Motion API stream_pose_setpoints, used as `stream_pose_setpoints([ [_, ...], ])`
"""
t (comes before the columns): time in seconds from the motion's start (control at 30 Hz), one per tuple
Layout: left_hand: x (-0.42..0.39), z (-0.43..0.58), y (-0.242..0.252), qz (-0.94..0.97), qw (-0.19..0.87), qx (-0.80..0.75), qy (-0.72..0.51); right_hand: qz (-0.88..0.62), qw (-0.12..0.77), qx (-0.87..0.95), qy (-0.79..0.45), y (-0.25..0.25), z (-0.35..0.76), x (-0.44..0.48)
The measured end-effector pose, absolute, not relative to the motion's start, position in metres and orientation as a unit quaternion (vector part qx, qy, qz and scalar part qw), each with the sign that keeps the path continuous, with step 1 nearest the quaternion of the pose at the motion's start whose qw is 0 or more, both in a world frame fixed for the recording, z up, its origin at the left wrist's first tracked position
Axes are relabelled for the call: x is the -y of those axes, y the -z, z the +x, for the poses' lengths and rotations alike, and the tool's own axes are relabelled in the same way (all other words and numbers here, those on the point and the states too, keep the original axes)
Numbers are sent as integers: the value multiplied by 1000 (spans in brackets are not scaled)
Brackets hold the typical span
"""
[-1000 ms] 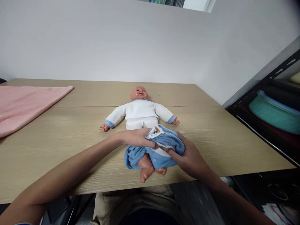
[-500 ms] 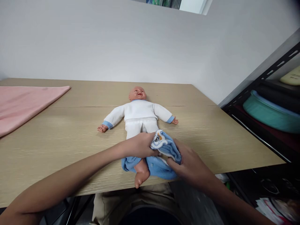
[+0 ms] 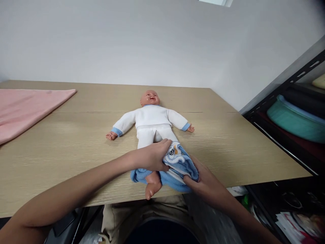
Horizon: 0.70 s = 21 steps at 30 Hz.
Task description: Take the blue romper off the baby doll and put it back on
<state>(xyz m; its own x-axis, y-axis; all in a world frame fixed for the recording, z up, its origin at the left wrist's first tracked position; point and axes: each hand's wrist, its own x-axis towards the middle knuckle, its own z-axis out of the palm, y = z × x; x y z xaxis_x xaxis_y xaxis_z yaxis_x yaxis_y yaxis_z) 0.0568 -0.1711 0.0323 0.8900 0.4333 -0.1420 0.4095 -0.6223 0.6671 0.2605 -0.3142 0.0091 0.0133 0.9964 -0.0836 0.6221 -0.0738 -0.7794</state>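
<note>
The left arm (image 3: 63,200), bare, comes in from the lower left corner with the elbow (image 3: 30,217) bent outward; its forearm slants up and inward to a nearly straight wrist (image 3: 130,158). The left hand (image 3: 153,156) is turned back upward, fingers bent into a pinching hold, thumb on the near side and pointing inward. The right forearm (image 3: 233,205), also bare, rises from beyond the bottom edge and slants inward and forward. The right hand (image 3: 201,177) is gripping too — its thumb (image 3: 191,182) points toward the left hand, while its other fingers are hidden from sight. The two hands sit near each other — apart, roughly level, the left slightly farther forward.
</note>
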Motion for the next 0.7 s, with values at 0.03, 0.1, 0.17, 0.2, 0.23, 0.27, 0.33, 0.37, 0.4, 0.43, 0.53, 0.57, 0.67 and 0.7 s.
stream_pose_setpoints([
  [0.03, 171, 57, -30, 901, 366, -230, -24, -656, 293, 613, -328, -8, 258, 316],
  [0.1, 172, 57, -25, 901, 370, -225, -39, -661, 320, 602, -313, -5, 254, 321],
  [0.17, 174, 57, -19, 898, 378, -216, -61, -668, 345, 588, -298, -1, 249, 327],
  [0.2, 174, 57, -17, 897, 382, -208, -74, -674, 354, 577, -294, 2, 247, 330],
  [0.23, 175, 57, -15, 897, 384, -200, -88, -683, 362, 563, -292, 5, 245, 333],
  [0.27, 175, 57, -13, 897, 386, -193, -100, -694, 367, 545, -293, 8, 243, 335],
  [0.33, 175, 57, -10, 895, 388, -189, -111, -709, 380, 512, -300, 13, 241, 339],
  [0.37, 175, 57, -9, 894, 389, -190, -113, -711, 386, 501, -307, 15, 240, 340],
  [0.4, 175, 57, -8, 893, 390, -192, -114, -711, 390, 494, -313, 18, 240, 341],
  [0.43, 174, 57, -7, 893, 391, -192, -115, -712, 392, 491, -315, 21, 240, 341],
  [0.53, 174, 58, -5, 898, 384, -178, -123, -730, 381, 490, -286, 28, 241, 341],
  [0.57, 175, 59, -4, 902, 376, -172, -126, -740, 377, 488, -269, 30, 241, 341],
  [0.67, 178, 60, -4, 923, 317, -186, -117, -751, 384, 477, -247, 33, 244, 339],
  [0.7, 179, 61, -5, 929, 292, -200, -106, -748, 393, 472, -251, 32, 245, 338],
])
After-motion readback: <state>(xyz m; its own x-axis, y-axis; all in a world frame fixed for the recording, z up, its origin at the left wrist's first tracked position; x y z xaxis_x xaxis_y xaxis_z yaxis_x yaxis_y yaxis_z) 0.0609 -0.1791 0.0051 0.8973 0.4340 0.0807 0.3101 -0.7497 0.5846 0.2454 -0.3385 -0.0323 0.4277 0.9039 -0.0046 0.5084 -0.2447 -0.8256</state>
